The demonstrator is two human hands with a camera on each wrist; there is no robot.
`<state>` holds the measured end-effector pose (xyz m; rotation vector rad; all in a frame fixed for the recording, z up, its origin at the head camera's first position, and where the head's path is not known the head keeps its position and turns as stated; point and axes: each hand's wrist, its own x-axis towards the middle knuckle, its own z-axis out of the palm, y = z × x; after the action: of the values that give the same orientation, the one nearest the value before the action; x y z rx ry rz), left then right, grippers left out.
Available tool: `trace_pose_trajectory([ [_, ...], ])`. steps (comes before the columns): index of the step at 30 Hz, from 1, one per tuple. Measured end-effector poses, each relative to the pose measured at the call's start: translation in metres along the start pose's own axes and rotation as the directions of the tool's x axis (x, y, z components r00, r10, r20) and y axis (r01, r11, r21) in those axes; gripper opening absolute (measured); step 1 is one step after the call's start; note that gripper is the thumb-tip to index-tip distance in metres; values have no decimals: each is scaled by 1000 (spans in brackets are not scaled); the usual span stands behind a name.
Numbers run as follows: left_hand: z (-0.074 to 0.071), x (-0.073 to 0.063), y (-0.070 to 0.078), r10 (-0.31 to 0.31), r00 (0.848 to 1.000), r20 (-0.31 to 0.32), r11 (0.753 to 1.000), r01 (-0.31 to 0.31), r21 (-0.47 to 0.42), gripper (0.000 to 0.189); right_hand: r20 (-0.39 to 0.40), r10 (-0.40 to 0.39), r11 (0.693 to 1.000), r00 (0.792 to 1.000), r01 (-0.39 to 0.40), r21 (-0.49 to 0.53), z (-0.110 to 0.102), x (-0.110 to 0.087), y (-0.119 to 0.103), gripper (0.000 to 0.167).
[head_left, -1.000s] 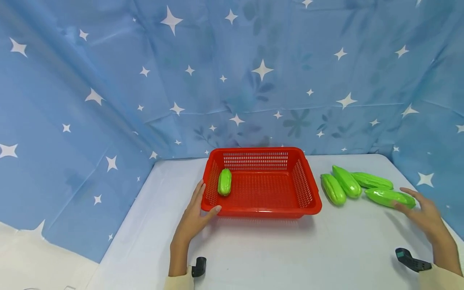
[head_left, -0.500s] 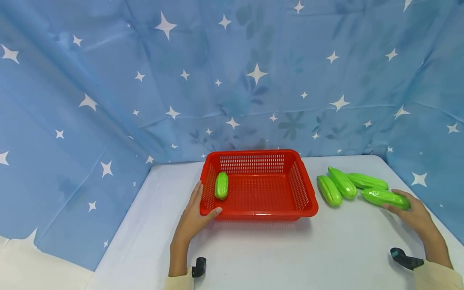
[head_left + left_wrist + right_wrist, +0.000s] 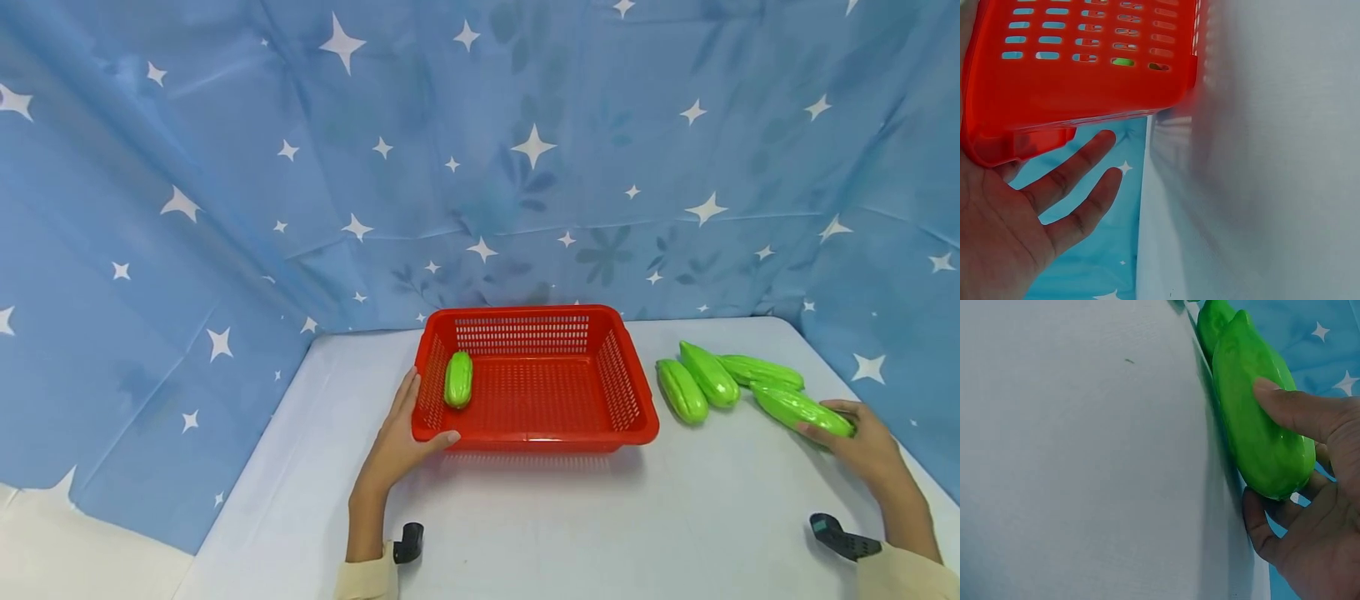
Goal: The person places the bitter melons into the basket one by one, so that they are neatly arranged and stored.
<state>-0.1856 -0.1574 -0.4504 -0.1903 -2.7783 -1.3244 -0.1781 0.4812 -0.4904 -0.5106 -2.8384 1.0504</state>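
One green gourd (image 3: 797, 407) pinched in right hand (image 3: 870, 446) near table (image 3: 750, 500) edge, maybe lifted; left hand (image 3: 396, 448), fingers straight, touches red basket (image 3: 540, 437) rim, way across.

In the head view, the left arm (image 3: 366, 521) is seen at the bottom, a bit left of the middle, and is pointed up the frame. Its low end is covered by a pale left sleeve (image 3: 367, 578). The left hand (image 3: 397, 448) is held with its fingers (image 3: 402, 397) straight and its left thumb (image 3: 442, 441) stuck out to the right. In the left wrist view, the palm (image 3: 994, 234) is shown at the lower left, with two fingers spread apart.

The right arm (image 3: 905, 512) is seen at the lower right and is tilted up to the left. Its low end is covered by a pale right sleeve (image 3: 907, 575). The right hand (image 3: 866, 442) is curled. In the right wrist view, the right thumb (image 3: 1297, 411) is placed high, and the other fingers (image 3: 1259, 526) are bent below it.
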Motion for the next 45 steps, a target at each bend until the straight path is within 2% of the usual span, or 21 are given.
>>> trace_pose_trajectory([
  [5, 1, -1, 1, -6, 1000, -2, 1000, 6, -9, 114, -30, -12, 998, 999, 14, 68, 1, -3, -6, 86],
  [12, 1, 1, 0, -4, 1000, -4, 1000, 4, -20, 111, -23, -10, 993, 1000, 13, 118, 0, -6, -23, 87],
  [18, 2, 2, -3, 6, 1000, -6, 1000, -6, -22, 110, 35, -31, 989, 999, 25, 143, -2, -8, -35, 86],
  [20, 2, 2, -2, 7, 1000, -6, 1000, -8, -23, 110, 60, -54, 972, 997, 39, 233, -1, -8, -39, 87],
  [21, 2, 2, -2, 7, 1000, -6, 1000, -7, -23, 109, 69, -66, 957, 995, 44, 285, 0, -8, -42, 86],
  [22, 2, 2, -2, 5, 1000, -7, 1000, -6, -25, 109, 80, -78, 927, 994, 43, 371, 1, -8, -44, 85],
  [23, 2, 2, -1, 6, 1000, -8, 1000, -6, -27, 109, 88, -93, 881, 992, 41, 471, 3, -9, -47, 84],
  [25, 2, 1, 0, 3, 1000, -8, 1000, -3, -27, 110, 101, -125, 763, 987, 30, 645, 6, -9, -53, 84],
  [27, 2, 1, 0, 5, 1000, -8, 1000, -6, -28, 109, 111, -150, 663, 982, 17, 749, 8, -11, -59, 83],
  [28, 2, 1, 1, 5, 1000, -9, 1000, -5, -29, 109, 113, -161, 619, 980, 11, 786, 9, -11, -62, 81],
  [29, 2, 1, 1, 5, 1000, -8, 1000, -5, -30, 109, 115, -175, 598, 978, 13, 801, 9, -12, -66, 79],
  [35, 1, 0, 1, -3, 1000, -9, 999, 3, -39, 109, 126, -284, 544, 950, 52, 837, 13, -12, -91, 56],
  [40, 2, 2, 1, 5, 1000, -10, 999, -5, -52, 109, 120, -386, 499, 915, 97, 861, 18, -13, -115, 56],
  [43, 2, 2, 0, 2, 1000, -8, 998, -2, -55, 109, 134, -406, 502, 904, 98, 860, 21, -13, -129, 65],
  [45, 3, 2, 0, 2, 1000, -8, 999, -2, -51, 109, 146, -408, 521, 901, 99, 848, 24, -13, -138, 67],
])
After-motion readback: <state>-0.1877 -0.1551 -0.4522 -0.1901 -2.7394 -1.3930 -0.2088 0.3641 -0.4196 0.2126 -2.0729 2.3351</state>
